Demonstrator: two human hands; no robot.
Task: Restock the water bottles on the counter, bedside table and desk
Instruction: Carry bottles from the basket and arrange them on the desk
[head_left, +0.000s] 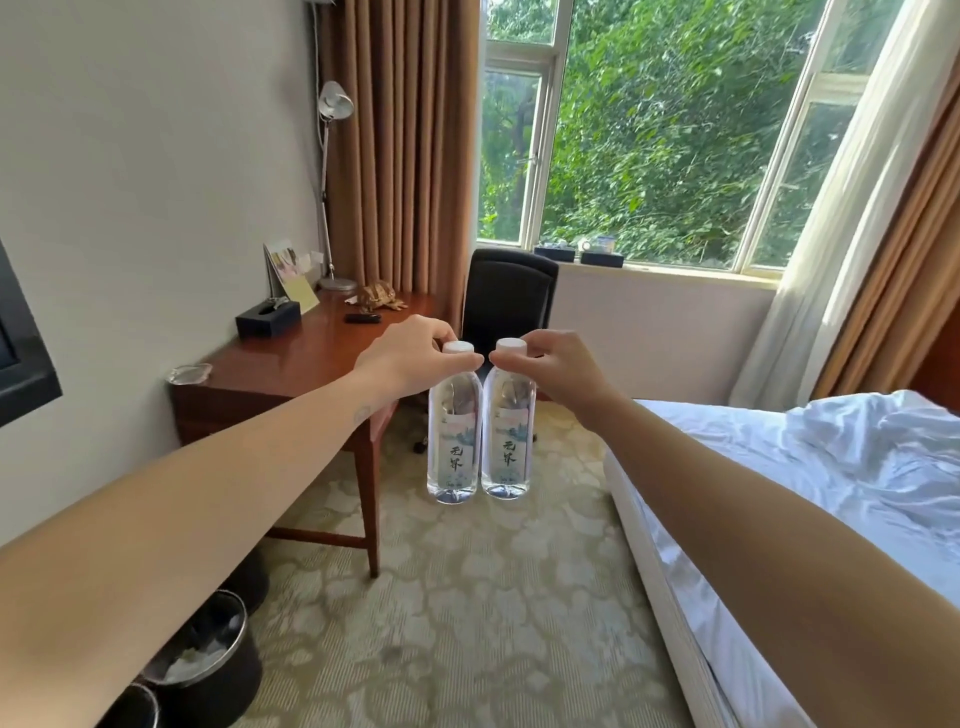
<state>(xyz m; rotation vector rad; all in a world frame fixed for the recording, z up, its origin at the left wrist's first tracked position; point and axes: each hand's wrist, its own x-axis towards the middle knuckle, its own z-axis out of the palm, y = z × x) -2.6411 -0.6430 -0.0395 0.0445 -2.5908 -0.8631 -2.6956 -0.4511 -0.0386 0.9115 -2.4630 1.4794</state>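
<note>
Your left grip (405, 358) is pinched round the white cap and neck of the left bottle (453, 447), and your right grip (561, 371) is clamped the same way on the right bottle (508, 447). Both bottles hang upright in the air in front of you, side by side, with their shoulders touching or very nearly so. They look full and sealed, labels facing you. Neither is set down anywhere yet: they hang above the carpet (467, 597), between the wooden bench (311, 358) on your left and the bed (779, 467) on your right. I judge you are carrying this pair to be placed, and the bench is the nearest stop. It already holds a tissue box (267, 318), a small dark object (362, 318) and a lamp base (336, 284), with a glass dish (189, 372) at its near corner. The next move calls for swinging both arms left and lowering the bottles onto the bare wood in the middle of the top, bases flat, before you let go. Held only by the caps, they can swing and knock together, so bring them over slowly. No counter or bedside table shows from here.
</note>
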